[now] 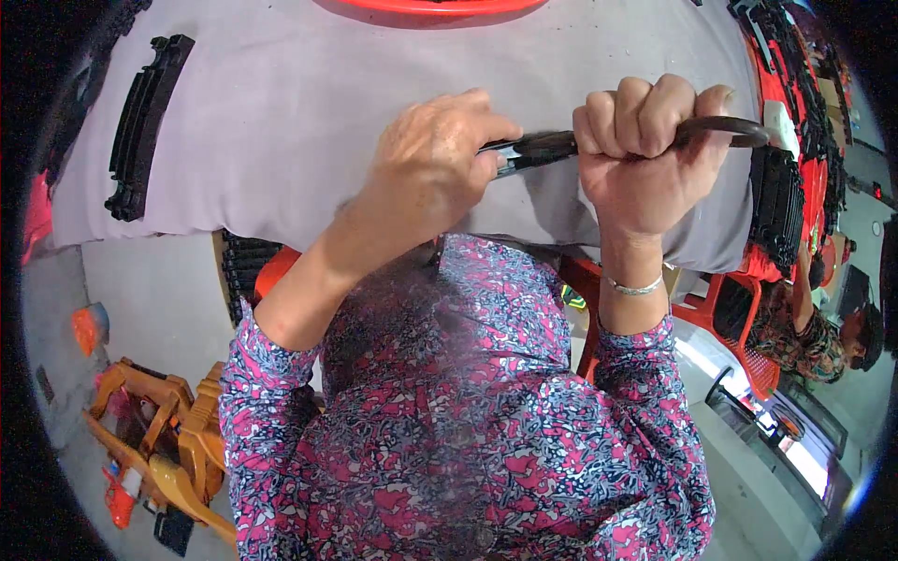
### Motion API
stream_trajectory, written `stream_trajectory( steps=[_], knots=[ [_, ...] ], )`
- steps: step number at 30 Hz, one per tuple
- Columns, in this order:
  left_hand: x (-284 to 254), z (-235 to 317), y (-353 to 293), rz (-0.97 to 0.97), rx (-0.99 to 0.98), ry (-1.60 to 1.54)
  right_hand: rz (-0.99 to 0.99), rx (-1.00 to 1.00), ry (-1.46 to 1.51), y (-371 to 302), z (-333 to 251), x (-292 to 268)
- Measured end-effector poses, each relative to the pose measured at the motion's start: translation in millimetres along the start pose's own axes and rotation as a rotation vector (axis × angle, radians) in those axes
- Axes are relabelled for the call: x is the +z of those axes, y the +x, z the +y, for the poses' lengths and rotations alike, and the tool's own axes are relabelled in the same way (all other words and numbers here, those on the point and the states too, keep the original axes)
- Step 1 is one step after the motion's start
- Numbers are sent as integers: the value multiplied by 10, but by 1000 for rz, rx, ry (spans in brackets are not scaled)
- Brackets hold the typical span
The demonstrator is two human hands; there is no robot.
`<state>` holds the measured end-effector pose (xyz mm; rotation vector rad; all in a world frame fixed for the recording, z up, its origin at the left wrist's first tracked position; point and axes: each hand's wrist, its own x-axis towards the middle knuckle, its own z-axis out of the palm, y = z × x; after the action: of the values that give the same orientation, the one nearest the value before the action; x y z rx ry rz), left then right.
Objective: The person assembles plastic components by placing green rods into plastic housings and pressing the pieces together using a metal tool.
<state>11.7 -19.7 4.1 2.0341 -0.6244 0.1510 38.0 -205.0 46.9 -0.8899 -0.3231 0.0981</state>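
My right hand is closed around the handles of dark scissors, and one curved handle loop sticks out past the thumb. The scissors point left, toward my left hand. Thumb and forefinger of that hand are pinched at the blade end, where a bit of dark and shiny material shows between them. Whatever they grip there is mostly hidden. Both hands are over a table with a grey cloth. Off to the left on the cloth lies a long, ribbed black plastic part.
A red basin stands at the far edge of the view. More black ribbed parts are stacked at the right side. Beyond them are a red plastic chair and another person. At lower left stands a wooden chair.
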Motion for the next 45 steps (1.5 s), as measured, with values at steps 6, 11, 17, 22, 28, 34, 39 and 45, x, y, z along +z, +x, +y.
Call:
stream_trajectory(
  steps=[6,11,17,22,28,34,39,45],
  knots=[
    [23,-16,-36,114,147,102,-56,9,22,-37,61,-24],
    [58,-43,-32,100,153,129,-193,-56,-104,-70,88,21],
    [73,-64,29,2,2,53,-238,-72,-320,-145,94,104],
    [25,41,103,-65,-69,40,-145,77,-176,-84,77,32],
    [28,49,67,-22,-37,73,-62,126,21,-14,77,-36],
    [84,18,46,-4,-67,53,-107,98,152,16,57,-104],
    [92,8,47,20,-38,67,-126,117,133,19,62,-89],
    [87,18,63,22,-30,37,-65,144,-42,-36,19,32]
  ],
)
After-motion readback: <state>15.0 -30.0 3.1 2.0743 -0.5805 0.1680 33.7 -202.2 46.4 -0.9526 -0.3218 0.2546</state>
